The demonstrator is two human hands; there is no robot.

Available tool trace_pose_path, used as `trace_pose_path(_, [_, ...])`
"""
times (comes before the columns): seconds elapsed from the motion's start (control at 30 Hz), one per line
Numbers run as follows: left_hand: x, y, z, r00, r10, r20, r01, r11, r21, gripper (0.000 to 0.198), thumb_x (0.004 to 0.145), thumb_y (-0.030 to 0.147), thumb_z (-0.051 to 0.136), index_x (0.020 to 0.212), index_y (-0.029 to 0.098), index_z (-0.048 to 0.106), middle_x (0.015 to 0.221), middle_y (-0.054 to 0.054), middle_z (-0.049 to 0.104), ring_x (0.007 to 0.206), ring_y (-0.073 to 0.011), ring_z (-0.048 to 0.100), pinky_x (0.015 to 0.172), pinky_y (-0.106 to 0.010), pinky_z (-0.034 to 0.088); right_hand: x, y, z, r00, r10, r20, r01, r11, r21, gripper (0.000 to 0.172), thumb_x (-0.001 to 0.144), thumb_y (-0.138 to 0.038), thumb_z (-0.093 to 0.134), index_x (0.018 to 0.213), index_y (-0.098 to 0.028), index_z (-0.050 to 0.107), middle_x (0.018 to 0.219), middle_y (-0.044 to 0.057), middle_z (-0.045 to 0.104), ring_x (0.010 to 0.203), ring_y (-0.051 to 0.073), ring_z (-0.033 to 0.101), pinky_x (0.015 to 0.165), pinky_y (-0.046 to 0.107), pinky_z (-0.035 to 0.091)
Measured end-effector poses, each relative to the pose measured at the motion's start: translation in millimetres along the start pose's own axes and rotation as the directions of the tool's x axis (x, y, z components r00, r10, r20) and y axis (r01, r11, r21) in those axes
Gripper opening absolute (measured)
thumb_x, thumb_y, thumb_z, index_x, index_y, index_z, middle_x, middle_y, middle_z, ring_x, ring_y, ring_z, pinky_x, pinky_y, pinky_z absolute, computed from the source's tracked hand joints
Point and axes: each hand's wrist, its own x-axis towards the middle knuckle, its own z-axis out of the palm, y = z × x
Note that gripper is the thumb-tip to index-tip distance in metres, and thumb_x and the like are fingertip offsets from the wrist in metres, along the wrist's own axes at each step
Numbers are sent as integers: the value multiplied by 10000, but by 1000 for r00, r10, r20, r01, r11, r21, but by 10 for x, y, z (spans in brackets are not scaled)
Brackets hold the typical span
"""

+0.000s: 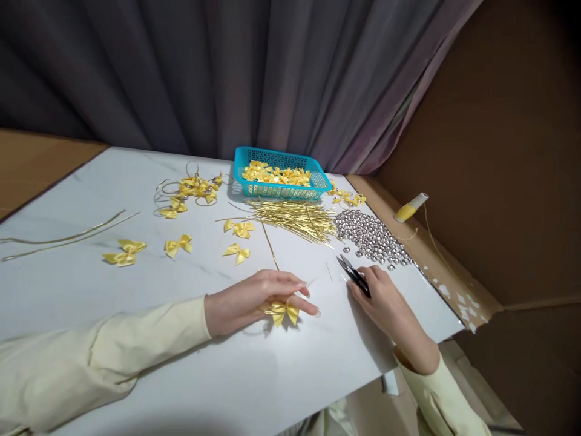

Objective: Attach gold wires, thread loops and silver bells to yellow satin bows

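My left hand is held sideways just above the white tabletop, fingers bent around a yellow ribbon bow with a thin gold wire loop at its side. Black thread snips lie under the curled fingers of my right hand, blades pointing up and left. Near the snips there is a thin needle-like piece. A single gold wire runs from the wire pile down towards my left hand. Loose yellow bows, such as one bow, lie beyond my left hand.
A blue basket of yellow bows stands at the back, with a heap of gold wires before it. Silver beads spread rightwards, near a yellow thread spool. Wired bows and two long wires lie left.
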Motion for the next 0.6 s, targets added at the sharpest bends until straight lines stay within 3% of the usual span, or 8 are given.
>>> trace_pose_path(0.17, [-5, 8, 38, 998, 47, 37, -44, 996, -75, 181, 844, 341, 551, 834, 160, 548, 880, -135, 718, 1065, -237, 575, 938, -354, 352, 35, -67, 65, 1000, -17, -17, 14, 986, -163, 183, 872, -161, 336, 882, -151, 518, 824, 108, 551, 787, 240, 521, 581, 301, 371])
trace_pose_path(0.37, [-5, 31, 45, 996, 77, 49, -73, 994, -84, 163, 872, 324, 520, 839, 165, 541, 900, -137, 715, 1078, -231, 572, 960, -359, 338, 20, 149, -118, 998, 68, 1, -68, 991, 113, 147, 834, -165, 368, 811, -155, 513, 647, 56, 571, 570, 173, 518, 535, 277, 371])
trace_pose_path(0.43, [-7, 38, 44, 995, 87, 50, -82, 992, -92, 156, 872, 314, 523, 847, 162, 546, 924, -142, 709, 1074, -232, 574, 940, -345, 352, -70, 154, -266, 993, 105, 62, -120, 911, 394, 159, 843, -229, 396, 874, -153, 532, 580, 25, 567, 545, 158, 520, 555, 273, 399])
trace_pose_path(0.5, [-14, 51, 48, 995, 90, 49, -85, 992, -97, 146, 873, 301, 524, 853, 159, 554, 953, -143, 702, 1069, -230, 577, 914, -324, 367, -180, 86, -418, 991, 100, 87, -133, 763, 633, 279, 854, -294, 413, 1068, -152, 522, 667, 27, 602, 508, 127, 488, 557, 268, 417])
trace_pose_path(0.53, [-20, 59, 52, 995, 92, 46, -87, 992, -94, 142, 873, 295, 524, 853, 159, 559, 964, -139, 699, 1067, -226, 579, 904, -312, 370, -230, 33, -484, 987, 108, 122, -162, 688, 708, 354, 846, -328, 450, 1159, -171, 499, 758, 38, 624, 497, 111, 470, 530, 256, 415])
trace_pose_path(0.6, [-32, 81, 64, 995, 92, 36, -89, 992, -85, 130, 870, 284, 531, 845, 163, 568, 967, -120, 701, 1058, -215, 583, 896, -293, 367, -296, -88, -575, 961, 198, 194, -273, 569, 776, 393, 818, -387, 522, 1167, -205, 543, 762, 29, 628, 554, 114, 502, 522, 233, 422])
